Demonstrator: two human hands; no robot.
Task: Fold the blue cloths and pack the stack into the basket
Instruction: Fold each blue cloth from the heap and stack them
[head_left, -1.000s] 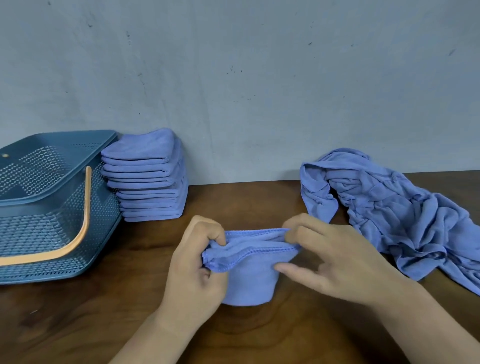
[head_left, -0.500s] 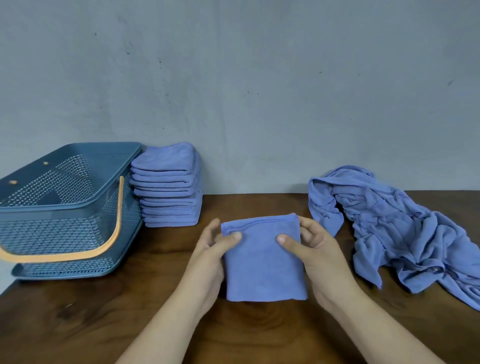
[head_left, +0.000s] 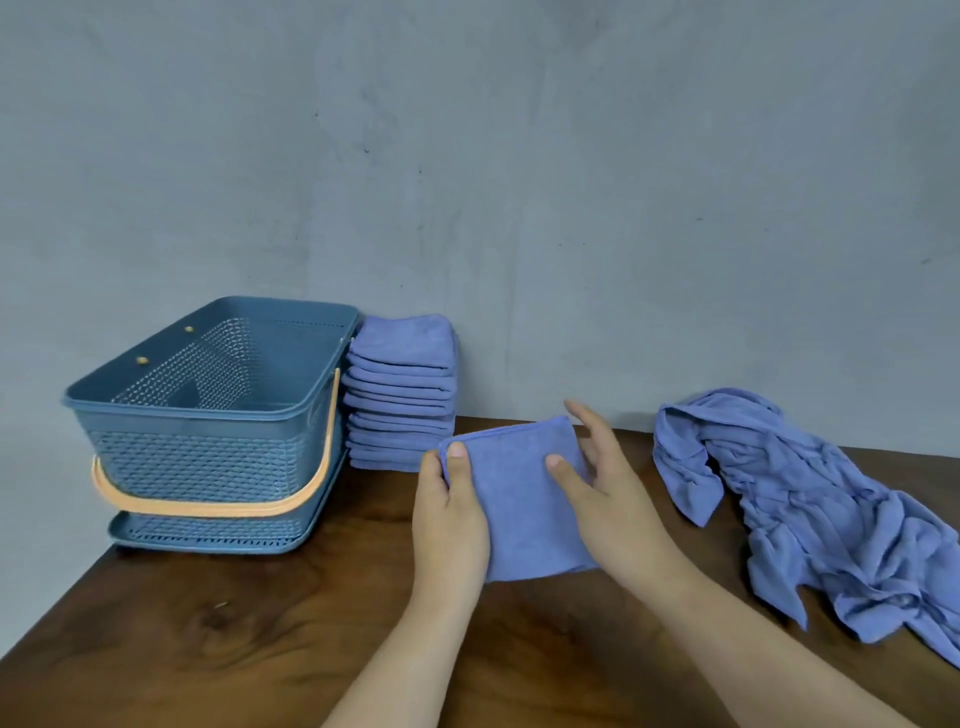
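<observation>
A person's 2 bare hands hold 1 folded blue cloth (head_left: 519, 499) over a dark wooden table (head_left: 208, 639), near the middle of the view. The left hand (head_left: 449, 525) grips the cloth's left edge, thumb on top and fingers hidden beneath. The right hand (head_left: 608, 499) pinches the right edge, thumb pressed on the top face, with the other fingers spread behind the cloth and 1 sticking up past its far corner. The hands are apart, with the cloth stretched flat between them.

Just behind the cloth and to the left, a stack (head_left: 400, 395) of folded blue cloths stands against a grey wall (head_left: 519, 182). The held cloth's far left corner overlaps the foot of the stack in this view. Touching the stack's left side is a blue woven-pattern basket (head_left: 197, 410); no cloths show inside it. Its orange handle (head_left: 208, 506) hangs down across its front. To the right of the hands, well apart from the basket, lies a rumpled pile (head_left: 810, 499) of unfolded blue cloths.
</observation>
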